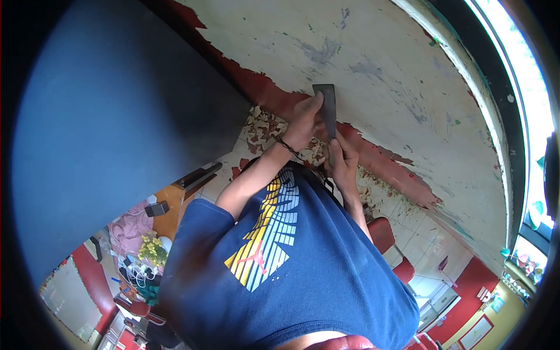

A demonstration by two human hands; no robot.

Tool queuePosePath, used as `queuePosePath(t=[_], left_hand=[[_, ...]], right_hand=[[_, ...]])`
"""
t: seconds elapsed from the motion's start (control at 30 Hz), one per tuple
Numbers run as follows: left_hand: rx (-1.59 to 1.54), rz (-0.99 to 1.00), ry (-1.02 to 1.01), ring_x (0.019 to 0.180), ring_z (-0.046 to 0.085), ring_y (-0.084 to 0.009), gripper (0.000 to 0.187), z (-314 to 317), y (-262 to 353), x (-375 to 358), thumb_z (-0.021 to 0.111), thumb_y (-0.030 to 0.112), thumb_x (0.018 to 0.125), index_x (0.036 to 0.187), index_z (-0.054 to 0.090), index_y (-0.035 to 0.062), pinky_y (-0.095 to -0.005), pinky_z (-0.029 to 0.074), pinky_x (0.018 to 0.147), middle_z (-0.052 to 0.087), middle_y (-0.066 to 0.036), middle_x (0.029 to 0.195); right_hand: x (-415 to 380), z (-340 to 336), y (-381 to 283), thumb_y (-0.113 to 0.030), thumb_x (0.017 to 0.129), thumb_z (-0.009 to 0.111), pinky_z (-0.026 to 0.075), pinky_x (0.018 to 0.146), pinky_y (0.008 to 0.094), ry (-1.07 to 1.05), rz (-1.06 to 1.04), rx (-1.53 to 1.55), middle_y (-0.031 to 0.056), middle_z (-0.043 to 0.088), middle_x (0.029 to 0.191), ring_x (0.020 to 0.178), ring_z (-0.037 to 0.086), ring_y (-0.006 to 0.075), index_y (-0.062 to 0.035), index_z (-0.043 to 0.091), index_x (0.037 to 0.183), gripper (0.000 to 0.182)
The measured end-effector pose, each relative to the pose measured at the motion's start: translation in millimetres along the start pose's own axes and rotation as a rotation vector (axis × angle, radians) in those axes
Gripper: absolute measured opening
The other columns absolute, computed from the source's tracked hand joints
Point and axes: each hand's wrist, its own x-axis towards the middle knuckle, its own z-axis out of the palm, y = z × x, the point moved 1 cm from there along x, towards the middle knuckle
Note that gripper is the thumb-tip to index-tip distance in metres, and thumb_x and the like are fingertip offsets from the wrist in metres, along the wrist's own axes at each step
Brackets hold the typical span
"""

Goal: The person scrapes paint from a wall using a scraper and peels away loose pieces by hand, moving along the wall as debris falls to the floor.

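My left hand (304,121) is closed at the side of a dark, flat, tapering scraper (328,105), its thumb pressed along the blade. Lower down, my right hand (343,158) grips the scraper's narrow end, fingers wrapped round it. The wide end of the blade points up the wall (391,76), at or very near its surface; whether it touches cannot be told. A ragged band of red paint (385,166) runs along the lower wall beside my hands. Above the band the surface is bare, off-white and scuffed with grey.
A large dark panel (116,128) stands close on my left. Paint flakes (265,131) litter the tiled floor (402,224) along the wall. Behind on the left are cables (137,271), yellow flowers (153,251) and pink cloth (131,227). A red chair (382,234) stands to the right, below a bright window (531,87).
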Motion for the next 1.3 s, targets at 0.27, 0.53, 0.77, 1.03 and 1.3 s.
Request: queuePosePath(t=[0.27, 0.53, 0.77, 1.03, 1.3], left_hand=[[-0.142, -0.012, 0.035, 0.075, 0.058, -0.0072, 0.026, -11, -14, 1, 0.056, 0.039, 0.093, 0.100, 0.060, 0.0145, -0.0261, 0.049, 0.068, 0.060, 0.004, 0.083], [-0.204, 0.019, -0.067, 0.073, 0.051, -0.0076, 0.025, -5, -12, -4, 0.055, 0.042, 0.093, 0.096, 0.056, 0.0169, -0.0250, 0.041, 0.062, 0.053, 0.005, 0.081], [-0.232, 0.089, 0.008, 0.072, 0.049, -0.0070, 0.025, -10, -6, 1, 0.056, 0.041, 0.093, 0.099, 0.055, 0.0166, -0.0233, 0.040, 0.061, 0.051, 0.005, 0.081], [-0.226, 0.074, -0.048, 0.076, 0.051, -0.0080, 0.026, -24, -6, 7, 0.058, 0.040, 0.091, 0.100, 0.058, 0.0155, -0.0263, 0.043, 0.068, 0.053, 0.005, 0.085], [-0.190, 0.052, -0.018, 0.075, 0.053, -0.0065, 0.028, -21, -11, 7, 0.057, 0.039, 0.093, 0.099, 0.060, 0.0123, -0.0238, 0.044, 0.065, 0.056, 0.004, 0.084]], right_hand=[[-4, 14, 0, -0.018, 0.098, 0.046, 0.031, 0.044, 0.0190, 0.079, -0.001, -0.207, -0.0049, 0.044, 0.064, 0.050, 0.037, 0.0027, -0.0094, 0.052, 0.133, 0.036], [-7, 14, -9, -0.018, 0.098, 0.046, 0.031, 0.047, 0.0187, 0.068, 0.027, -0.226, -0.0053, 0.043, 0.065, 0.053, 0.037, 0.0033, -0.0082, 0.052, 0.132, 0.036], [7, 25, 9, -0.023, 0.099, 0.045, 0.029, 0.043, 0.0181, 0.076, -0.031, -0.249, -0.0059, 0.042, 0.062, 0.050, 0.036, 0.0023, -0.0079, 0.049, 0.134, 0.038], [5, 21, 11, -0.022, 0.099, 0.045, 0.028, 0.042, 0.0182, 0.079, -0.014, -0.226, -0.0065, 0.042, 0.061, 0.049, 0.035, 0.0020, -0.0076, 0.048, 0.135, 0.039], [1, 24, 10, -0.020, 0.099, 0.044, 0.027, 0.041, 0.0182, 0.116, 0.039, -0.183, -0.0065, 0.041, 0.061, 0.045, 0.034, 0.0020, -0.0074, 0.049, 0.134, 0.037]])
